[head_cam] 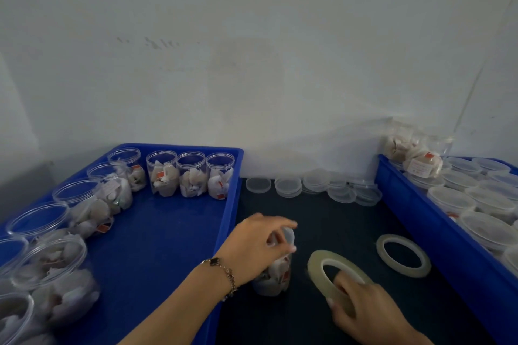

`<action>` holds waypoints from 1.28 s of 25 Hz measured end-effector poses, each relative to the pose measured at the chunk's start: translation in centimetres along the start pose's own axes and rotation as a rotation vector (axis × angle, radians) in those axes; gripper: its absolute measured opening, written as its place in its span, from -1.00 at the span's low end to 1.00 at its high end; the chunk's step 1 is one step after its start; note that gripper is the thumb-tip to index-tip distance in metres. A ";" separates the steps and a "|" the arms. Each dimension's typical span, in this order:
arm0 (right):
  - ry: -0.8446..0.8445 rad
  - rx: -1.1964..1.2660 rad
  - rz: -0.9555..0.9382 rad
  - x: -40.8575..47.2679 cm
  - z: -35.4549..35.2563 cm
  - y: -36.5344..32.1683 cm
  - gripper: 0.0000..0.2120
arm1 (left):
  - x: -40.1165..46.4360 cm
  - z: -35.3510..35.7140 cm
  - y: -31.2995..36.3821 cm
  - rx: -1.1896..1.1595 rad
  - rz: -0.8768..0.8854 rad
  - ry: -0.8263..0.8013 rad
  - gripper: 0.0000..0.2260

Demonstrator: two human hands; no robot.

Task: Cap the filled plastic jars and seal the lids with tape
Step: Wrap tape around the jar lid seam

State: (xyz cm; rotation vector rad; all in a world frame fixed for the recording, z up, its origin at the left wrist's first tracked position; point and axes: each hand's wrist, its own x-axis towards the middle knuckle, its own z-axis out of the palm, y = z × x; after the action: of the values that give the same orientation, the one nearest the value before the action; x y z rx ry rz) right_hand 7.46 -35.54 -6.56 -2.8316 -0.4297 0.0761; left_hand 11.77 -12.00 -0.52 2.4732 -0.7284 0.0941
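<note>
Two blue trays flank the dark bench strip: left tray (134, 246) holds open filled jars (193, 175) along its back and left edges, staged for capping; right tray (437, 221) holds finished capped ones. Loose lids (288, 186) are stacked at the bench's back edge, within reach. Your left hand (258, 244) grips the top of the jar (276, 274) standing mid-bench just beside the left tray's rim, likely steadying lid for taping. Your right hand (367, 308) grasps the tape roll (333, 274) tilted up near the front edge, fingers through the core. Spare roll (403, 259) lies flat nearby.
</note>
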 end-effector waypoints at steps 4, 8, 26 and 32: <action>0.030 0.027 -0.068 -0.8 -1.7 -1.8 -0.87 | -0.8 0.6 1.6 0.010 0.097 -0.182 -0.62; 0.076 0.076 -0.049 -0.9 -1.8 -2.7 -0.85 | -0.8 1.7 1.8 -0.015 0.056 -0.084 -0.74; -0.045 0.182 0.129 1.5 -0.1 -1.0 0.03 | -0.9 -1.0 1.0 0.324 0.034 -0.034 -0.85; 0.086 0.092 0.138 2.3 -0.6 -1.0 -0.01 | -0.9 -2.6 0.1 0.368 -0.102 -0.101 -0.83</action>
State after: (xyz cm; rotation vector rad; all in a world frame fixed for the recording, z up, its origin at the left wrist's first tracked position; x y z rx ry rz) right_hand 9.44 -34.08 -5.76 -2.7580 -0.2064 0.0010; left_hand 11.21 -10.26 1.56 2.8796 -0.6739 0.0709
